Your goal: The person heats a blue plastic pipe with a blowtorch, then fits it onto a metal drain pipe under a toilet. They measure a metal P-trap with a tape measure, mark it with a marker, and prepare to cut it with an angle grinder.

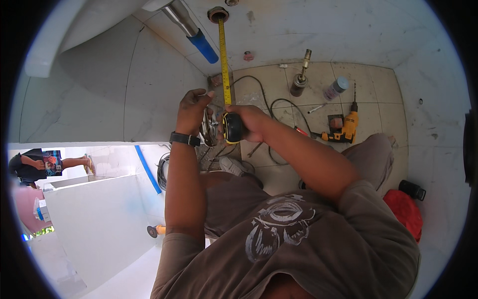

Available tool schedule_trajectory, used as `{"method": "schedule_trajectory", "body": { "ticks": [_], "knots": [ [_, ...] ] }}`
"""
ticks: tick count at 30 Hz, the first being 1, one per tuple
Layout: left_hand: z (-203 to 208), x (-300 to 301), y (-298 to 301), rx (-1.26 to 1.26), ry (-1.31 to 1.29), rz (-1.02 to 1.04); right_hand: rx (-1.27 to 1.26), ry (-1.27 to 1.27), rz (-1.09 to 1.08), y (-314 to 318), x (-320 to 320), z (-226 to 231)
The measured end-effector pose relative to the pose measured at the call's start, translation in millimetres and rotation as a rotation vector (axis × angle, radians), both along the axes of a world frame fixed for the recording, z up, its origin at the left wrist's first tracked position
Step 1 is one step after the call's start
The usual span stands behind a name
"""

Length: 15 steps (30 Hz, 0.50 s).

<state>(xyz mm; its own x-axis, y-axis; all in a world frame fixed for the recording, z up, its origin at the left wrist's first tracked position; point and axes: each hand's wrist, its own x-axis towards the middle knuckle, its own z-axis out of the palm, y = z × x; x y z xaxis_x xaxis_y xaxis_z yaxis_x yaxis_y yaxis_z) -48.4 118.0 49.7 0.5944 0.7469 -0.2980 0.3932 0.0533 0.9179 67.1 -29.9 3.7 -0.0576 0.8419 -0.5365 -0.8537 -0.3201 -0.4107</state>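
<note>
My right hand (251, 122) grips a black and yellow tape measure (232, 128). Its yellow blade (223, 55) runs out to a round pipe opening (218, 15) in the tiled wall. Close beside the case, my left hand (191, 110) is curled round a shiny chrome pipe fitting (208, 130), whose full shape is partly hidden by the fingers. Left of the blade, a chrome pipe (178, 17) with a blue end piece (203, 46) hangs down from under a white basin (82, 25).
On the tiled floor lie a yellow cordless drill (346, 130), a spray can (336, 88), a torch-like canister (299, 83) and a black cable (271, 102). A red bag (404, 214) sits at right. Beyond a white partition (99, 219), another person's legs (74, 162) show.
</note>
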Motion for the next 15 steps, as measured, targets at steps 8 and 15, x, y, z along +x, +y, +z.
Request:
{"method": "schedule_trajectory", "body": {
  "ticks": [8,15],
  "knots": [
    [4.0,1.8,6.2,-0.030,-0.027,0.015,0.037,0.067,-0.012,32.0,-4.9,-9.3],
    [-0.2,23.8,9.7,0.060,0.002,-0.096,0.085,0.069,0.009,36.1,-6.9,-15.4]
  ]
}}
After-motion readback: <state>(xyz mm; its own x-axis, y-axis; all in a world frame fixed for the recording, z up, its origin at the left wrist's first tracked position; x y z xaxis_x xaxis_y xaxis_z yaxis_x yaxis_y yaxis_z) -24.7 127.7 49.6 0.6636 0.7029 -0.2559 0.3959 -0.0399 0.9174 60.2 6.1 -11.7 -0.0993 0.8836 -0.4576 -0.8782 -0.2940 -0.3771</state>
